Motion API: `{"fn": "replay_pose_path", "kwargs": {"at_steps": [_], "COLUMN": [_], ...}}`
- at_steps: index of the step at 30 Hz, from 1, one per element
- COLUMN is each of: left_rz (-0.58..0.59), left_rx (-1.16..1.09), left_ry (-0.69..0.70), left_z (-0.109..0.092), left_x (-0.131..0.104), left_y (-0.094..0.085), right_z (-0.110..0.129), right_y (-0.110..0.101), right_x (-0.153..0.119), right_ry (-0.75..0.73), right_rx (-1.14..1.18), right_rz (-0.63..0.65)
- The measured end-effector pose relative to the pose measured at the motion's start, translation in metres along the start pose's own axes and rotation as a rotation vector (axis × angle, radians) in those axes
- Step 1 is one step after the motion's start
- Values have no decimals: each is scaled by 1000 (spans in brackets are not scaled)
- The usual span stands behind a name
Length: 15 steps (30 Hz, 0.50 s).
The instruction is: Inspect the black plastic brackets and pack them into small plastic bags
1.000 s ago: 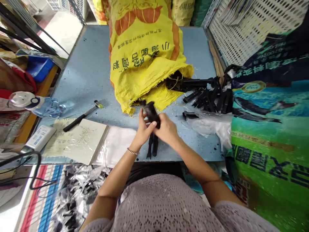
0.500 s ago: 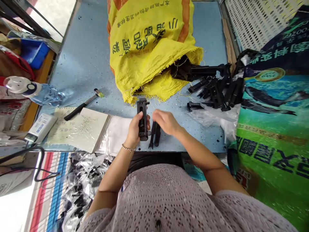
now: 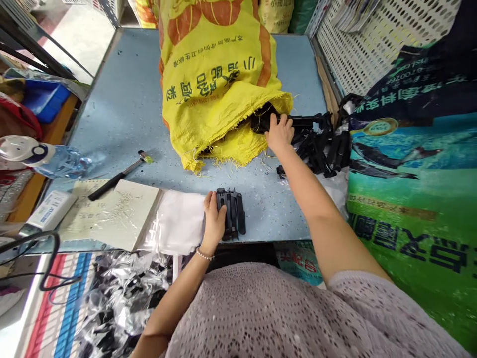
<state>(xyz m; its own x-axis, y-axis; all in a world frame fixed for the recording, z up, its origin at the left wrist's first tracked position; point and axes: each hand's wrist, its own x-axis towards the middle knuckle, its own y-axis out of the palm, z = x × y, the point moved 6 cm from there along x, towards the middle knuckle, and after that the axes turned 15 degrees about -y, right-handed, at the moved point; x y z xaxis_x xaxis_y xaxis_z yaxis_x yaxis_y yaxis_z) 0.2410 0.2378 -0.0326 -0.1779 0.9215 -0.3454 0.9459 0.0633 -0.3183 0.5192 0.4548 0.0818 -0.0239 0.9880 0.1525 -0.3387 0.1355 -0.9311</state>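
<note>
My left hand (image 3: 214, 219) rests near the table's front edge. Its fingers and thumb close on the side of a slotted black plastic part (image 3: 222, 200), which lies against a few more slim black parts (image 3: 240, 214). Farther off, my right hand (image 3: 280, 133) reaches to the mouth of a yellow woven sack (image 3: 219, 94). Its fingers are apart over long black parts (image 3: 307, 119) that spill from the sack; the fingertips touch them, and no firm grip shows. A heap of similar black parts (image 3: 328, 149) lies right of that hand.
On the left are a black-handled hammer-like tool (image 3: 115, 181), a cardboard sheet with tiny bits (image 3: 128, 214), white plastic bags (image 3: 181, 219), a white box (image 3: 52, 213) and a water bottle (image 3: 63, 159). A large green-blue sack (image 3: 402, 199) stands right; bagged parts (image 3: 122, 298) sit below the table.
My right hand has moved from beside the left hand up to the black parts at the sack's mouth. My left hand has lowered its black part to the table beside the others.
</note>
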Motion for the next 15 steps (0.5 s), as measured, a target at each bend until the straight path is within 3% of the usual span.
{"fn": "replay_pose_path", "kwargs": {"at_steps": [2,5,6,8,10,12,14,15], "left_rz": [2,-33,-28,63,218,359,443,459], "left_rx": [-12,-29,-45,-117,-261,-436,-571,-612], "left_ry": [11,63,89,121,125,103,48,13], "left_z": [2,-12,-21,-41,-62,-81,-92,-94], "left_x": [-5,-8,-8,-5,-1,2,3,3], "left_y": [3,-8,-11,-11,-5,1,4,3], "right_z": [-17,-16,-10,12,48,89,117,123], "right_y": [-5,-11,-10,3,30,55,69,71], "right_x": [8,-19,-37,-79,-128,-177,-214,-221], "right_ry": [89,60,32,-3,16,33,1,-25], "right_rx": [-59,45,183,670,1214,1560,1626,1566], "right_rz": [30,10,2,64,309,688,994,1017]}}
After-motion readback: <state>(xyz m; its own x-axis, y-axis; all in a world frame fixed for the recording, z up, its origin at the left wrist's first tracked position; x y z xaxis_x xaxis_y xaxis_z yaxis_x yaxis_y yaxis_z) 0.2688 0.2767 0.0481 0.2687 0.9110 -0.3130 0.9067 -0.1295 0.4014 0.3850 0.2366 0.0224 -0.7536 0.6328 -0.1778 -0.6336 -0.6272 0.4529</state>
